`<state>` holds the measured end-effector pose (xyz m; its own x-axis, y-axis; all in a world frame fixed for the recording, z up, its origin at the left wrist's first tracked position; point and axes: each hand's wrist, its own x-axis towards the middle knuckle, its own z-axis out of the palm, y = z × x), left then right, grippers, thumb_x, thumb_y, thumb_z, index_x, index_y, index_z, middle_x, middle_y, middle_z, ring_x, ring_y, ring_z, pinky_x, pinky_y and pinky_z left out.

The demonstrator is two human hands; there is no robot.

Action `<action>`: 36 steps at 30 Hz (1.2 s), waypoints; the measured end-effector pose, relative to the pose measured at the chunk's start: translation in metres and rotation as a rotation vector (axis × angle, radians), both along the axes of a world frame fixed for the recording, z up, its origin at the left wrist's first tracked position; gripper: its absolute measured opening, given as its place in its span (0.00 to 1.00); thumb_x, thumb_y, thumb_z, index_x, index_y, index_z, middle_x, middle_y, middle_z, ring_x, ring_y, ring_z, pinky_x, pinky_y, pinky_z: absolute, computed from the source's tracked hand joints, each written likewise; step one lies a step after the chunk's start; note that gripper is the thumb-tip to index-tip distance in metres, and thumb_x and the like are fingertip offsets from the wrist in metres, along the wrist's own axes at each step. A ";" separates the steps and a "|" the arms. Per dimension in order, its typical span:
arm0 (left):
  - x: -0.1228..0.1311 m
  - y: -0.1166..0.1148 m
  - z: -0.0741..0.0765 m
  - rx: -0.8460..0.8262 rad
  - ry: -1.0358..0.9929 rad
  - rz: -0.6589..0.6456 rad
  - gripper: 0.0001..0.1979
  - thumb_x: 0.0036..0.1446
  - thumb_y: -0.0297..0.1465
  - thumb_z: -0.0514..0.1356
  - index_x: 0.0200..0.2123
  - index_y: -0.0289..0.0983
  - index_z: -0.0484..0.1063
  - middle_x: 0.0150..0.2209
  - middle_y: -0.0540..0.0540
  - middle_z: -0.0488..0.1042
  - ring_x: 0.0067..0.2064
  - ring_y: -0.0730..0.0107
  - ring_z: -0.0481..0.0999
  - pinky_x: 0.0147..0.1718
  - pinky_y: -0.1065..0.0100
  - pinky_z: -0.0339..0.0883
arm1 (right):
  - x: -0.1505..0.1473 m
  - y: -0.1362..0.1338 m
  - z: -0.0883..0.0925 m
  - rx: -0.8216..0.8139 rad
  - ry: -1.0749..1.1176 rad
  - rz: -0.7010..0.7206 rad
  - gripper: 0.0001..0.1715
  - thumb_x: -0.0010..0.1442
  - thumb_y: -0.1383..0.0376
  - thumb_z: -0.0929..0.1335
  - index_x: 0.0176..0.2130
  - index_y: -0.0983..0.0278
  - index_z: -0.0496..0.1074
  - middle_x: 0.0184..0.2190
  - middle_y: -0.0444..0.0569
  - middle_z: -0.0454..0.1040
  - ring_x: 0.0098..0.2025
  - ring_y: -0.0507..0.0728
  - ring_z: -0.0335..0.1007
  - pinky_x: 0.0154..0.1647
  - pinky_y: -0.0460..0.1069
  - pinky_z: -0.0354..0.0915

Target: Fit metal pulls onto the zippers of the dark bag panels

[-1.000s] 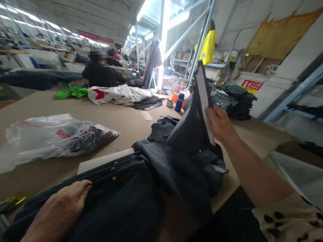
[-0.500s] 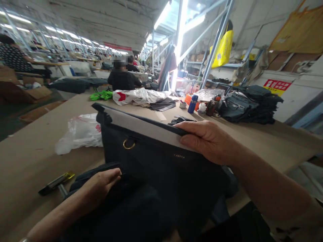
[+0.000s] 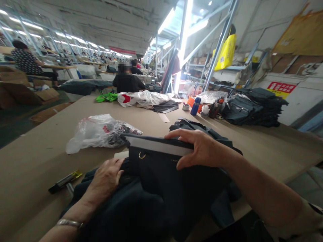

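A dark navy bag panel (image 3: pixel 161 171) stands tilted up before me, with a pale grey strip along its top edge, a gold D-ring (image 3: pixel 142 155) and small gold lettering. My right hand (image 3: pixel 199 149) grips its upper edge loosely, thumb on the front and fingers over the top. Lower on the left, my left hand (image 3: pixel 104 179) is closed over the edge of dark fabric (image 3: pixel 121 201) beside the panel; its fingertips are partly hidden. A hammer-like tool with a yellow end (image 3: pixel 65 181) lies left of that hand.
Beyond the panel are a clear plastic bag (image 3: pixel 93 132) and more dark pieces (image 3: pixel 191 126). Farther back on the table (image 3: pixel 45 148) stand a blue flask (image 3: pixel 195 106), white plastic wrapping (image 3: pixel 143 98) and a stack of dark bags (image 3: pixel 252 106). People sit at machines in the distance.
The panel has come down and away from me, uncovering the plastic bag and dark pieces behind it. My right hand's thumb has spread lower. My left hand has moved slightly right.
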<state>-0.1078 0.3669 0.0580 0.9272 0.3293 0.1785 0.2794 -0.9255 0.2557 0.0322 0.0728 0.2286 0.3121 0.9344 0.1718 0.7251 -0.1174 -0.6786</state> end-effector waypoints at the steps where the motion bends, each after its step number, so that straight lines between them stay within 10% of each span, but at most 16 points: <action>1: 0.001 -0.002 0.008 -0.031 -0.052 0.032 0.17 0.54 0.32 0.49 0.44 0.32 0.68 0.47 0.37 0.71 0.51 0.54 0.68 0.54 0.57 0.60 | -0.002 0.001 0.000 -0.041 -0.045 0.023 0.36 0.48 0.56 0.72 0.54 0.60 0.62 0.34 0.43 0.71 0.30 0.51 0.67 0.31 0.44 0.61; 5: -0.019 -0.031 0.061 -0.108 -0.381 0.296 0.16 0.58 0.38 0.47 0.45 0.38 0.65 0.46 0.44 0.70 0.50 0.59 0.69 0.53 0.57 0.62 | -0.007 0.008 -0.004 -0.151 -0.293 0.046 0.28 0.53 0.65 0.67 0.54 0.58 0.63 0.27 0.40 0.70 0.25 0.49 0.62 0.31 0.44 0.58; 8: -0.034 -0.068 0.090 0.044 -0.546 -0.002 0.17 0.58 0.39 0.50 0.51 0.44 0.61 0.54 0.47 0.64 0.56 0.57 0.63 0.56 0.55 0.59 | -0.012 0.015 -0.011 -0.170 -0.338 0.085 0.28 0.52 0.62 0.68 0.53 0.59 0.65 0.27 0.41 0.70 0.26 0.50 0.63 0.31 0.44 0.57; 11: -0.032 -0.090 0.091 0.278 -0.457 -0.363 0.23 0.57 0.36 0.53 0.56 0.44 0.56 0.54 0.45 0.66 0.57 0.52 0.61 0.56 0.50 0.57 | -0.018 0.020 -0.018 -0.119 -0.216 0.161 0.31 0.49 0.57 0.71 0.52 0.60 0.65 0.29 0.41 0.71 0.28 0.50 0.65 0.31 0.44 0.58; 16: -0.031 -0.091 0.080 0.244 -0.367 -0.445 0.21 0.59 0.36 0.51 0.56 0.45 0.57 0.47 0.45 0.73 0.47 0.60 0.72 0.48 0.60 0.65 | -0.024 0.020 -0.023 -0.092 -0.012 0.199 0.31 0.47 0.55 0.72 0.50 0.60 0.67 0.30 0.40 0.71 0.30 0.49 0.66 0.35 0.43 0.60; 25: -0.067 -0.106 0.068 -0.498 0.159 -0.579 0.14 0.60 0.38 0.47 0.43 0.46 0.70 0.32 0.51 0.75 0.32 0.74 0.74 0.30 0.78 0.65 | -0.040 0.006 -0.073 -0.319 0.183 0.370 0.31 0.50 0.52 0.70 0.50 0.61 0.67 0.32 0.42 0.71 0.30 0.49 0.67 0.31 0.43 0.62; 30: -0.076 -0.105 0.070 -1.266 0.383 -0.053 0.23 0.52 0.52 0.53 0.23 0.37 0.70 0.21 0.51 0.68 0.22 0.77 0.63 0.20 0.77 0.59 | -0.068 -0.008 -0.060 0.124 -0.493 0.209 0.14 0.61 0.64 0.62 0.45 0.66 0.69 0.39 0.52 0.70 0.41 0.55 0.64 0.46 0.52 0.61; 33: -0.076 -0.101 0.073 -1.596 0.432 0.134 0.24 0.43 0.52 0.61 0.18 0.35 0.68 0.17 0.53 0.66 0.18 0.81 0.58 0.16 0.78 0.53 | -0.080 -0.010 -0.056 0.190 -0.531 0.383 0.14 0.63 0.69 0.58 0.42 0.68 0.70 0.33 0.50 0.71 0.35 0.52 0.63 0.40 0.47 0.62; 36: -0.077 -0.100 0.072 -1.730 0.421 0.227 0.25 0.40 0.52 0.63 0.15 0.35 0.67 0.13 0.53 0.64 0.16 0.84 0.55 0.14 0.79 0.49 | -0.081 -0.003 -0.075 0.147 -0.480 0.225 0.13 0.62 0.65 0.61 0.45 0.68 0.68 0.37 0.51 0.71 0.39 0.54 0.64 0.43 0.49 0.62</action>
